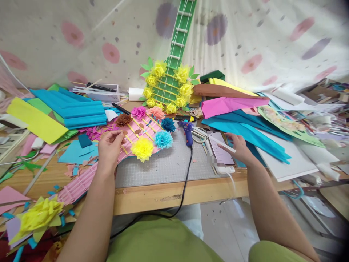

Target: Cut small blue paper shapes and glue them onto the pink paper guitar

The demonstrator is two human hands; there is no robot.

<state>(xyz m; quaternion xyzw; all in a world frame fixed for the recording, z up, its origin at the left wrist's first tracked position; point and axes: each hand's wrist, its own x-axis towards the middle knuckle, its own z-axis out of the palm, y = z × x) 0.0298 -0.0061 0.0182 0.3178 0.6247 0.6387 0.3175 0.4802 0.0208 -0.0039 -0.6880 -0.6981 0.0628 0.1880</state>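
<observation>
Head view, craft counter (163, 196), one person seated at its front edge.

1. Left hand (109, 146): rests on the body of the pink paper guitar (81, 183). Fingers curled in, thumb laid against the forefinger. Whether anything small is pinched between them cannot be told.
2. Right hand (240, 148): near the front edge, right of centre. Fingers closed lightly on one end of a white stick (219, 143), which lies slanted above a phone (221, 155).
3. Pink paper guitar: lies flat and slanted, neck toward the front left corner, body partly on the grey cutting mat (163, 165). Its body carries paper flowers: yellow flower (142, 149), light blue flower (163, 139), dark blue flower (168, 124), coral flower (156, 112), magenta flower (139, 112), brown flower (123, 119).
4. Blue glue gun (187, 131): stands on the mat between the two hands, black cord running over the front edge.
5. Scissors (199, 135): just beside the glue gun, toward the phone.
6. Green paper guitar (169, 83): upright at the back edge against the flowered cloth, ringed with yellow blooms.
7. Blue crepe paper (79, 109): folded stack, back left.
8. Yellow sheet (35, 122): toward the left edge.
9. Pink sheet (226, 105) and teal sheet (245, 131): back right, overlapping.
10. Paper scraps (73, 169): strewn along the left front.
</observation>
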